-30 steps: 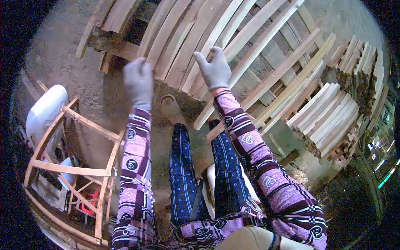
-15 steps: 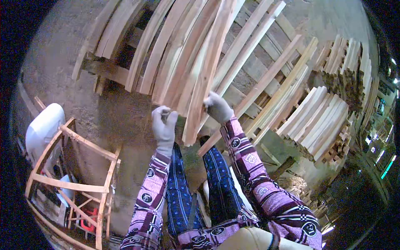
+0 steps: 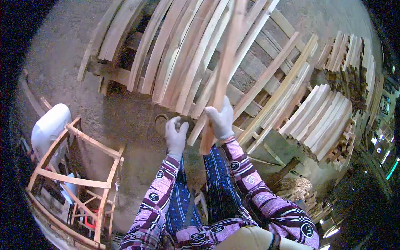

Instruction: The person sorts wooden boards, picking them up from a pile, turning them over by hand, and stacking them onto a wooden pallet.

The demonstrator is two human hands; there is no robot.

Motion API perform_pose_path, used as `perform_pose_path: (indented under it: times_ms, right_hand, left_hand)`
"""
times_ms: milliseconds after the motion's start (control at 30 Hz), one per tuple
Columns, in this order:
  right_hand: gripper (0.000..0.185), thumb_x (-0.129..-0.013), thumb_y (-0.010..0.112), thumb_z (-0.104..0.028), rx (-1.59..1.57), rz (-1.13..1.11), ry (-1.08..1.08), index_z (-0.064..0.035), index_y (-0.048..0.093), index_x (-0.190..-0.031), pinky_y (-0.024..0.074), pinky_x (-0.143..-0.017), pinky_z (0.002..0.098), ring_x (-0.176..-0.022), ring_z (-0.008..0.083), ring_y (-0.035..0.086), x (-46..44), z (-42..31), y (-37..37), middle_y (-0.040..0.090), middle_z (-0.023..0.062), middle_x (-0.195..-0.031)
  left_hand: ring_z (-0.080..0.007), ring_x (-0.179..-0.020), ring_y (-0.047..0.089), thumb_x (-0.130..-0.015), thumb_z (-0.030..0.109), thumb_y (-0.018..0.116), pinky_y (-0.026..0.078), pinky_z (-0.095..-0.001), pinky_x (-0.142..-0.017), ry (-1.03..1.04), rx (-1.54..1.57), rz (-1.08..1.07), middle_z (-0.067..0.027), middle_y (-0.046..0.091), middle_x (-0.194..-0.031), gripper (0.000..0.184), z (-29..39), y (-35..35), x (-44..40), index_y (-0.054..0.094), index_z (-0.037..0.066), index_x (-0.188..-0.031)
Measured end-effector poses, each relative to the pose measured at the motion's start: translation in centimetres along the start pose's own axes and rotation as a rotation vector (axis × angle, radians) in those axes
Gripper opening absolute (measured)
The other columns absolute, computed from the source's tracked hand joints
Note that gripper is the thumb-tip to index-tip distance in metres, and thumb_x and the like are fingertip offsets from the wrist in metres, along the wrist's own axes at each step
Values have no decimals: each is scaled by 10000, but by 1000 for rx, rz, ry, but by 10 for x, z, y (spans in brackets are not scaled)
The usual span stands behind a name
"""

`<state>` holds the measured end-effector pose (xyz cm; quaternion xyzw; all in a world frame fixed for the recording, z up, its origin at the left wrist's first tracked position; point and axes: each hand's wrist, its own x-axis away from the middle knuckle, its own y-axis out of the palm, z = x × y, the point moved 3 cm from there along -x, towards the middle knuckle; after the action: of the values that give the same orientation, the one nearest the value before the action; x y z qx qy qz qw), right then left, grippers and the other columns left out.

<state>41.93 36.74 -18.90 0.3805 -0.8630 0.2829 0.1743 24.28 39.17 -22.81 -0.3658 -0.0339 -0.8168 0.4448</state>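
Note:
My right hand [image 3: 221, 118], in a pale glove, is closed around a long wooden slat [image 3: 225, 73]. The slat slants up and away over the other pieces, and its near end shows below the hand, above my right leg. My gloved left hand [image 3: 176, 134] hovers to the left with loosely curled fingers, thumb apart, and nothing visible in it. Just beyond both hands lies a row of curved wooden slats [image 3: 173, 54], side by side. Another slat's near end [image 3: 197, 131] pokes out between my hands.
Crosswise boards [image 3: 121, 76] support the row. More slats [image 3: 287, 89] lie to the right, beside stacked short pieces [image 3: 318, 121]. At lower left stands a wooden frame [image 3: 75, 179] with a white rounded object [image 3: 52, 127] behind it. Wood scraps [image 3: 298, 191] are heaped at lower right.
The slat in my right hand has swung right, away from the row's middle. My left hand has shifted slightly right and down, away from the slat ends.

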Motion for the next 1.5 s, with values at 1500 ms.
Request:
perform_pose_path:
  times_ms: [1500]
  right_hand:
    - [717,-653,580,-520,577,-38,306,9,392,-1099,431,-694,373,-796,315,564,-35,111,-27,578,167,-840]
  left_hand:
    - [-177,-699,541,-651,126,550,435,-267,-657,60,-191,-27,-88,543,-721,370,-6,-148,-159,455,-5,-984]
